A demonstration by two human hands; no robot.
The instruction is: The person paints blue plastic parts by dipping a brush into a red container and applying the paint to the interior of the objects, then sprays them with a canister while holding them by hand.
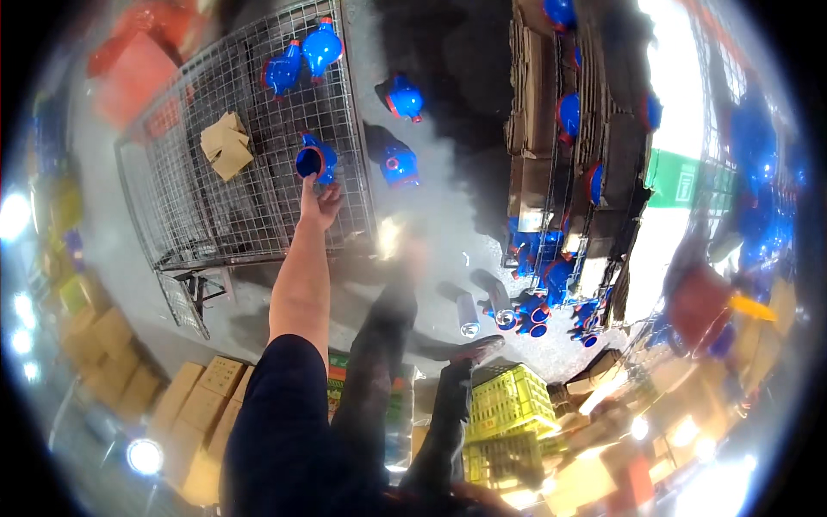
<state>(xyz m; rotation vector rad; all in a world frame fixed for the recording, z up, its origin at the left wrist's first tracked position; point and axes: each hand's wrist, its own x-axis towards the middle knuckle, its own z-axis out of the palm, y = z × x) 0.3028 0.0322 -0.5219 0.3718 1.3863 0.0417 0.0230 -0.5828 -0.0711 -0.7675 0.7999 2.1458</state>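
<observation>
My left hand (320,205) reaches forward over a wire-mesh cage (250,258). Its fingers are closed on the rim of a blue rounded part (325,166) with a red-edged, hollow opening facing me. What the part is for I cannot make out. Two more such blue parts (322,49) lie at the mesh's far right end. Left of my hand rests a stack of tan cardboard pieces (226,146). Just right of the cage, another blue part (405,97) and one nearer me (399,166) stand on the floor. My right hand is out of view.
To the right, layered cardboard (616,172) holds several blue parts, with more clustered on the floor (532,323) beside two spray cans (468,315). Yellow-green crates (510,403) stand near my feet. Cartons (211,392) are at lower left; my left leg is blurred.
</observation>
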